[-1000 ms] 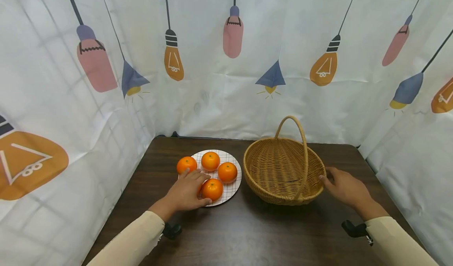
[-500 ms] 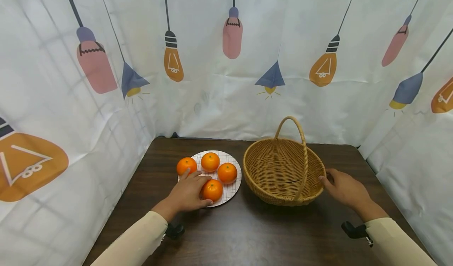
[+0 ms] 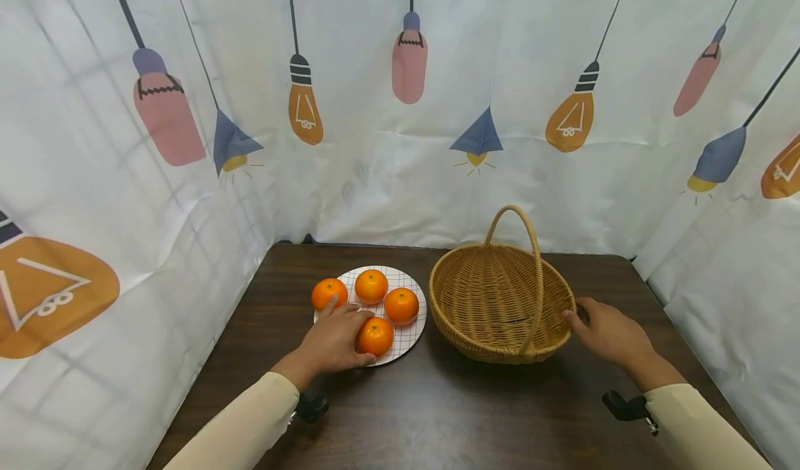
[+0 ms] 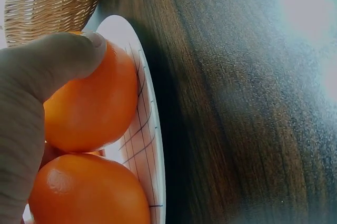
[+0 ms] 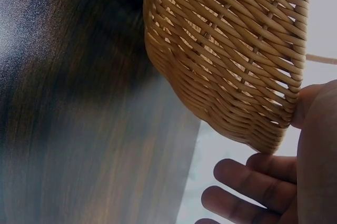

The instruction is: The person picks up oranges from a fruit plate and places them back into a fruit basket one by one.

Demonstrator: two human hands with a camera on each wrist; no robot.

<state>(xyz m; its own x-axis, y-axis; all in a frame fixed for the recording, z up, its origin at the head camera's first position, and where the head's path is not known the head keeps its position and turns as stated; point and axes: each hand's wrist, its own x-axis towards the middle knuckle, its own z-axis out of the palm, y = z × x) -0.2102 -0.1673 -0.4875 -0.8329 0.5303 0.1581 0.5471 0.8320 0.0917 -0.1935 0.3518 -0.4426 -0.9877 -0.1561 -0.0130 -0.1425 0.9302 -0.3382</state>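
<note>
My left hand (image 3: 337, 338) is over the left side of a round white plate (image 3: 409, 334) with a thin grid pattern. Its thumb and index finger grip the front orange (image 3: 376, 337); the left wrist view shows the thumb pressed on that orange (image 4: 92, 108). Another orange (image 4: 89, 190) lies beside it under the palm, hidden in the head view. More oranges sit at the plate's back: one left (image 3: 329, 294), one middle (image 3: 371, 287), one right (image 3: 401, 306). My right hand (image 3: 612, 332) pinches the right rim of a wicker basket (image 3: 487, 296), thumb inside, other fingers (image 5: 258, 182) outside.
The basket stands right of the plate, its arched handle (image 3: 539, 282) rising above the rim, with no fruit visible inside. Both stand on a dark wood table (image 3: 437, 414). A white curtain (image 3: 375, 192) printed with lamps encloses the back and sides.
The left hand has shifted very slightly to the right around the front orange. The right hand, the basket and the other oranges stay in place.
</note>
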